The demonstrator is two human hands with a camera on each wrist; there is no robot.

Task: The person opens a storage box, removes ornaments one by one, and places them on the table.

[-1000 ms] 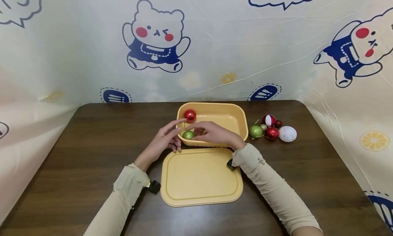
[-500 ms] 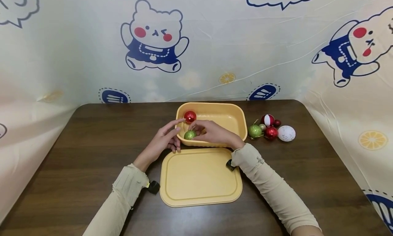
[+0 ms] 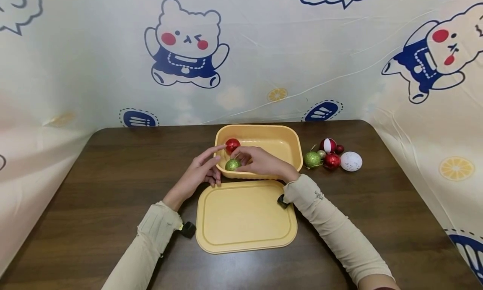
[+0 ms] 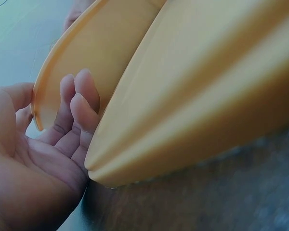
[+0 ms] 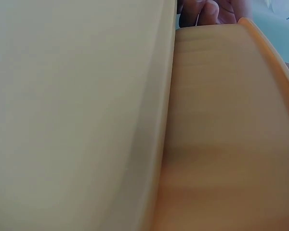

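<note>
My right hand (image 3: 260, 160) reaches over the front rim of the yellow plastic box (image 3: 281, 149), thumb and fingertips around a green glitter Christmas ball (image 3: 232, 165) in its front left corner. Behind it in the box lies a shiny red Christmas ball (image 3: 232, 145). My left hand (image 3: 196, 172) is at the box's left front corner, index finger and thumb over the rim, the other fingers loosely bent outside. In the left wrist view those fingers (image 4: 84, 110) lie between the box wall and the lid (image 4: 197, 82). The right wrist view hides the right hand's grip.
The flat yellow lid (image 3: 247, 218) lies on the brown table (image 3: 124, 197) just in front of the box. Right of the box sit a green ball (image 3: 312, 160), a red ball (image 3: 332, 161), a white speckled egg (image 3: 351, 161), a red-and-white ball (image 3: 328, 145) and smaller balls.
The green ball has shifted slightly right inside the box with my right hand. The red ball has moved a little toward the front. My left hand stays at the corner.
</note>
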